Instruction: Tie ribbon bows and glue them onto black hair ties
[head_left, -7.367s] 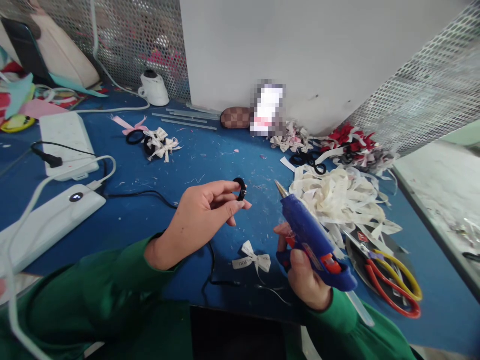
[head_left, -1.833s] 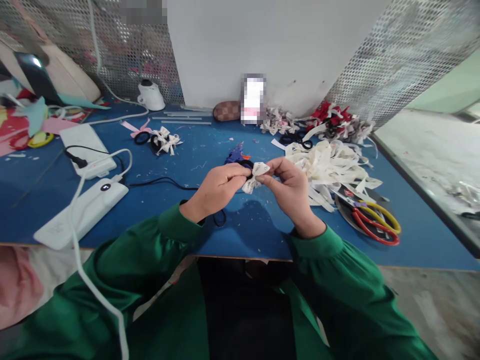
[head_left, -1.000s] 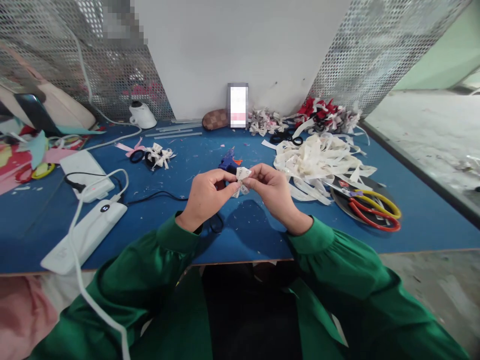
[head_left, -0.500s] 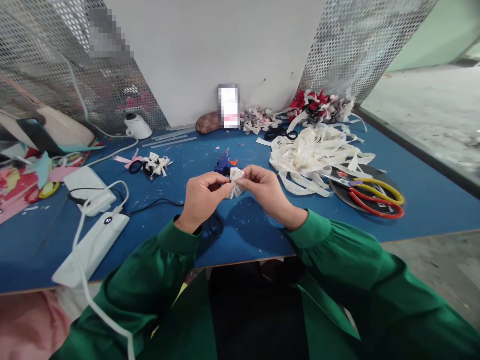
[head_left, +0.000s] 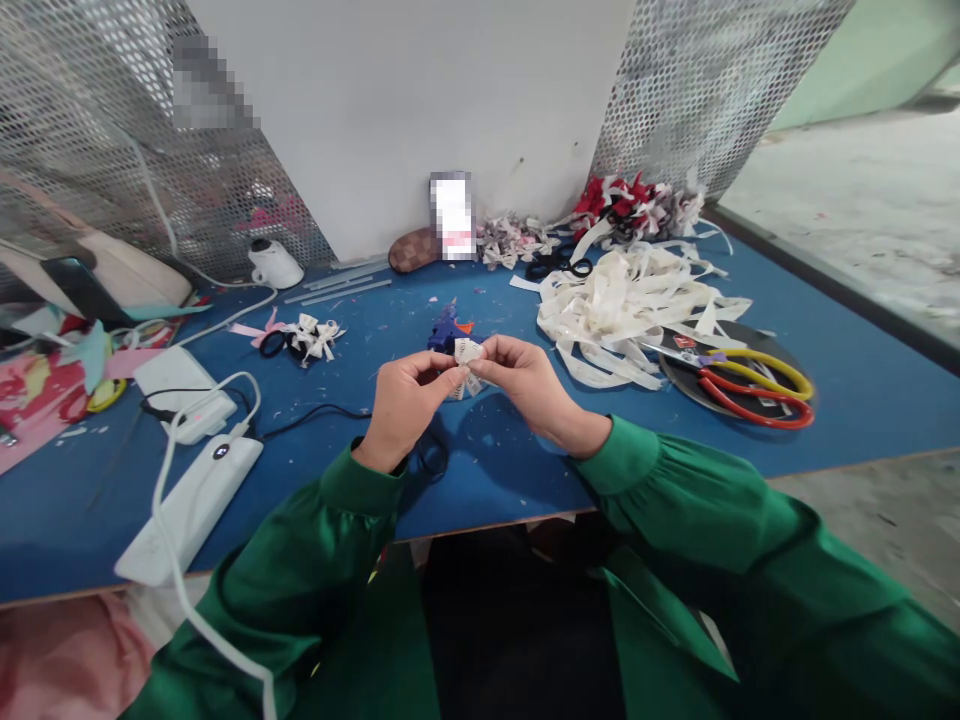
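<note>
Between my two hands is a small white ribbon bow (head_left: 466, 352) with dark print, its tails hanging below my fingertips. My left hand (head_left: 409, 398) pinches it from the left with thumb and forefinger. From the right, my right hand (head_left: 534, 390) grips it the same way. A blue glue gun (head_left: 444, 328) with an orange trigger lies on the table just behind the bow, partly covered by it. To the right is a loose heap of white ribbon strips (head_left: 622, 300).
Red-and-yellow-handled scissors (head_left: 757, 385) rest on a dark round plate at the right. Small black scissors (head_left: 559, 265) lie behind. A white power bank (head_left: 191, 505) and cables are at the left. A phone (head_left: 453, 218) stands against the back board.
The view has shifted slightly. Both hands keep hold of the bow at nearly the same spot, and its printed tails look a little more spread out.
</note>
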